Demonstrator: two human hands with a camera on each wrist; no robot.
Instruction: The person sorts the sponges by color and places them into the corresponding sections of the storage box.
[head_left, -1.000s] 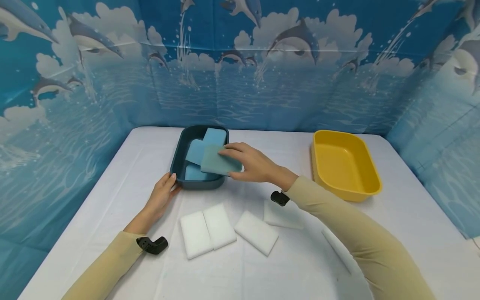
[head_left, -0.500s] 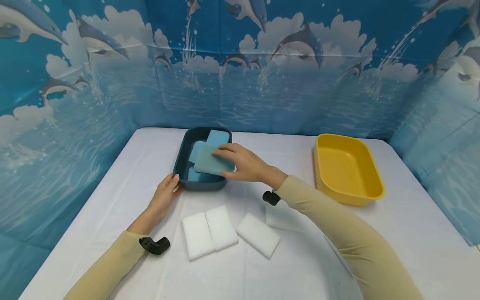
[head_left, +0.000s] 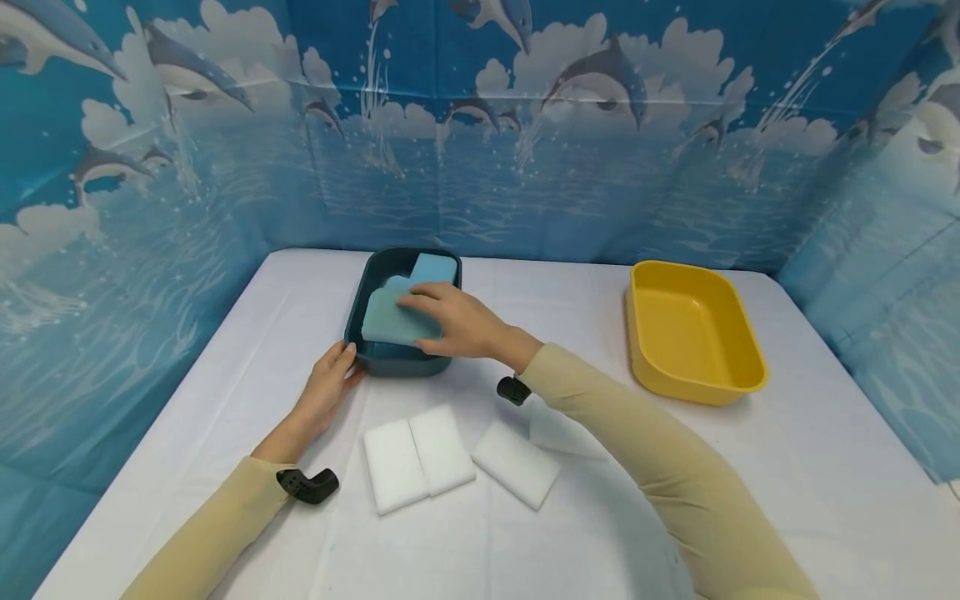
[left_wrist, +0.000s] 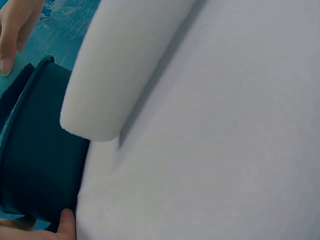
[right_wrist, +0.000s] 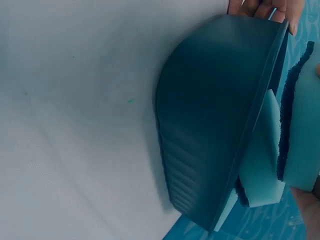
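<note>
Right hand (head_left: 459,323) pinches a pale green sponge (head_left: 393,318), thumb vs fingers, dark layer facing down, held over the dark teal tub (head_left: 401,367). Blue sponges (head_left: 437,268) lie in the tub beneath. Left hand (head_left: 326,385) grips the tub's near-left corner, thumb at rim, fingers outside. White pads (head_left: 395,467) on table (head_left: 300,550) nearer the person; yellow tub (head_left: 693,329) well apart at right.

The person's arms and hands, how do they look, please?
The left sleeve and right sleeve are long, plain and beige. A small black device shows at the left one's end, another at the right one's. The left hand and right hand are ungloved.
</note>
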